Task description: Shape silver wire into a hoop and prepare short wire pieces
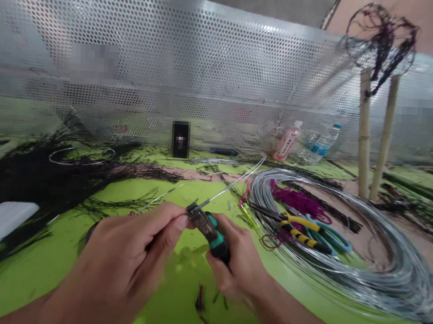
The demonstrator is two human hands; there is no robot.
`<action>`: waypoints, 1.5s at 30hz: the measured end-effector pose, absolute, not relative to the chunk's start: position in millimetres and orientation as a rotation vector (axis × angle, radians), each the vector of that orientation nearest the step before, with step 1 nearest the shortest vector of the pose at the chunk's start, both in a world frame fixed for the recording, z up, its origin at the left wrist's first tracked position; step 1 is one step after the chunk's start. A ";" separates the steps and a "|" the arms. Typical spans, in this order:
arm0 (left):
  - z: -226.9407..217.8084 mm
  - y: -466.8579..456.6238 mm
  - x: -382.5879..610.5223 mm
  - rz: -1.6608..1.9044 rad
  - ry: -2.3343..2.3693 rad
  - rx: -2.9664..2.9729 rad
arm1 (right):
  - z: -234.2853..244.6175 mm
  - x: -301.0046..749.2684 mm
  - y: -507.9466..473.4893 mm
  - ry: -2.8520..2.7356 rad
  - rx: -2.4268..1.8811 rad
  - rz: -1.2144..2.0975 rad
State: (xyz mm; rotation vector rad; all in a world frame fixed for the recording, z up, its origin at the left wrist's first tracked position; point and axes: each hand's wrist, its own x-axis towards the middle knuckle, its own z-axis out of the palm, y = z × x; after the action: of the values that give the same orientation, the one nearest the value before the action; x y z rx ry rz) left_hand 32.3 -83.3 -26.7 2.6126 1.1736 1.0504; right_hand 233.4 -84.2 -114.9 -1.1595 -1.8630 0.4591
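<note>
My right hand (238,261) is closed round the green and black handles of a pair of pliers (208,229), whose jaws point up and left. My left hand (130,259) pinches a thin steel wire (233,185) right at the jaws. From there the wire runs up and right toward the perforated panel, and a second length trails off to the left. Both hands hover just above the lime-green table top (171,296).
A big coil of steel wire (389,270) lies at right, with yellow-handled pliers (300,230), teal scissors (331,235) and magenta fibres (298,199) on it. Black fibres (35,180) cover the left. A perforated metal panel (207,68), bottles (289,139) and bamboo posts (365,127) stand behind.
</note>
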 end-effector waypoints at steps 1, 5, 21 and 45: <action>-25.7 -85.2 33.4 1.043 1.195 2.578 | -115.2 233.8 -83.4 -1.869 -1.146 0.450; -22.2 -91.6 36.0 1.024 1.238 2.483 | -119.5 235.3 -75.8 -1.892 -1.085 0.394; -22.6 -86.4 32.8 0.930 1.005 2.515 | -137.9 246.1 -34.3 -1.935 -0.889 0.182; -8.7 -82.5 15.3 1.016 0.967 2.324 | -94.8 212.9 16.0 -1.988 -0.585 0.178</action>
State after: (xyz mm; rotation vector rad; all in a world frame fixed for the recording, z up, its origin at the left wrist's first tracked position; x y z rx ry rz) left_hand 15.3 -82.5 -8.7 2.3242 0.9668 1.0157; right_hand 212.9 16.0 -94.8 -0.5846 -1.9877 0.1776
